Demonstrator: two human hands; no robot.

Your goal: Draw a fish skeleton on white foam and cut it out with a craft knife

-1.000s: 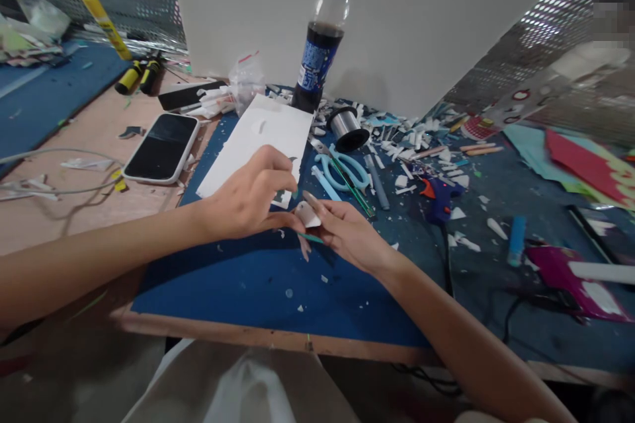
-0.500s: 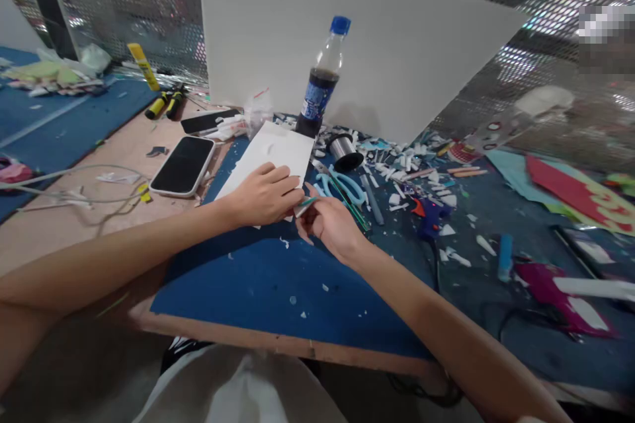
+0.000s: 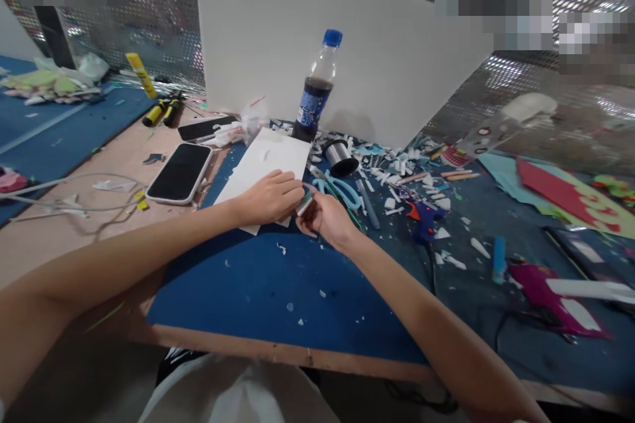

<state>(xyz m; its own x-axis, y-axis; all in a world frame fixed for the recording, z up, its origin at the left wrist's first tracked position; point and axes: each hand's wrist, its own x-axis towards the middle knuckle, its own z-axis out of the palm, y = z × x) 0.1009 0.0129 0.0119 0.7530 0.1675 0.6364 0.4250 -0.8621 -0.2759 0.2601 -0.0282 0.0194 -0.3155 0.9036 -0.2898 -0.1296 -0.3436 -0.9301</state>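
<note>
My left hand (image 3: 272, 198) rests over the near right part of a white sheet (image 3: 278, 153), its fingers bent and pressed together. Its fingertips are hidden, so whatever they grip cannot be made out. Close against it, my right hand (image 3: 330, 219) pinches a small white-and-green piece (image 3: 304, 203) between thumb and fingers. Light-blue-handled scissors (image 3: 347, 193) lie just beyond my right hand, with a grey-blue stick (image 3: 368, 205) beside them. Behind these is a spool of silvery wire (image 3: 340, 157).
A cola bottle (image 3: 314, 96) stands behind the sheet, before a white board (image 3: 317, 0). White scraps (image 3: 397, 162) litter the back. A blue glue gun (image 3: 426, 221) with a cord lies right, near a magenta object (image 3: 550, 297). At left are a phone (image 3: 179, 173) and cables (image 3: 69, 182).
The view has shifted slightly. Both hands stay together at the sheet's near right corner, and the small piece between them has turned a little, showing more of its white side.
</note>
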